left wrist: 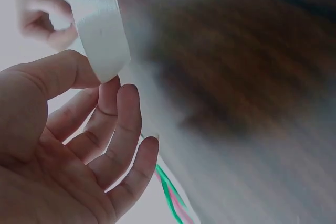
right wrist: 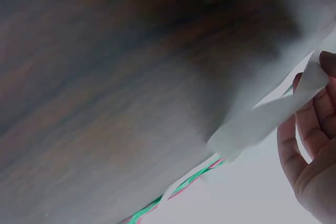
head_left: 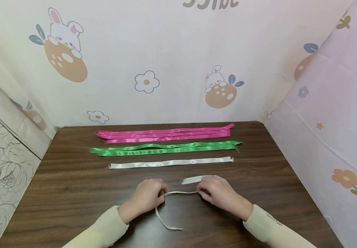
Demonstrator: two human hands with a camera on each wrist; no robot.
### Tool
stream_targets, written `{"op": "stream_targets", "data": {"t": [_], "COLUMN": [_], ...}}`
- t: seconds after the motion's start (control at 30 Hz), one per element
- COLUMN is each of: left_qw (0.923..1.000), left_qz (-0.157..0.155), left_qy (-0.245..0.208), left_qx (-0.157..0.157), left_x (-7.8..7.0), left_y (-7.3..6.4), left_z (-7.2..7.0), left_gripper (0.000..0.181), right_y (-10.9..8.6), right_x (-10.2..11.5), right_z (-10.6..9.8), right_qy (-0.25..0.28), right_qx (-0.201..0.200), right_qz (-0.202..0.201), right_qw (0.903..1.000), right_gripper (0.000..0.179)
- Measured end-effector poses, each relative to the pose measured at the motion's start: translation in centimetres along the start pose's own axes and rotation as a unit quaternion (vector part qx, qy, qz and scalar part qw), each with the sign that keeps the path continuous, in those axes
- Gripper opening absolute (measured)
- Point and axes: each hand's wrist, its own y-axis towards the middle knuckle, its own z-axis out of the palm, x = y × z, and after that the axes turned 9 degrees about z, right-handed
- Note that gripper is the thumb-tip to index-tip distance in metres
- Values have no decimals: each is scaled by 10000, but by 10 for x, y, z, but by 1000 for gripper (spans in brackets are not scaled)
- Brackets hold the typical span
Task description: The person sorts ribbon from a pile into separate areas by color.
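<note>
My left hand (head_left: 148, 194) pinches a narrow white ribbon (head_left: 179, 192) between thumb and fingertips, low over the dark table. This span is seen nearly edge-on and runs across to my right hand (head_left: 218, 191), which pinches it at the other side. Below the left hand a tail of ribbon curves toward the front. A flat, slant-cut white ribbon end (head_left: 192, 180) sticks out leftward behind the right fingers. In the left wrist view the ribbon (left wrist: 100, 24) rises broad and satiny from thumb and fingertips. The ribbon (right wrist: 310, 80) bends at the fingers in the right wrist view.
Behind the hands one white ribbon (head_left: 172, 163) lies straight across the wooden table (head_left: 72, 196). Farther back are green ribbons (head_left: 166, 150), then pink ribbons (head_left: 166, 135) near the far edge. A curtain (head_left: 178, 41) with printed rabbits hangs behind the table.
</note>
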Motion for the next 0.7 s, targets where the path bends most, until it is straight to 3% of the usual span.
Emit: {"op": "stream_targets", "data": {"t": [0.3,0.7], "left_qw": [9995,9980], "left_qz": [-156,-408], "left_qy": [83,290], "left_qx": [-266,-397], "left_x": [13,21], "left_y": [-9,-20], "left_z": [-22,-47], "left_gripper": [17,9], "right_y": [-1,0], "right_x": [-7,-16], "right_z": [-10,-25], "right_qy": [-31,-126], "right_qx": [111,-131], "right_qz": [156,274], "right_qw": [9998,9995], "right_gripper": [14,16]}}
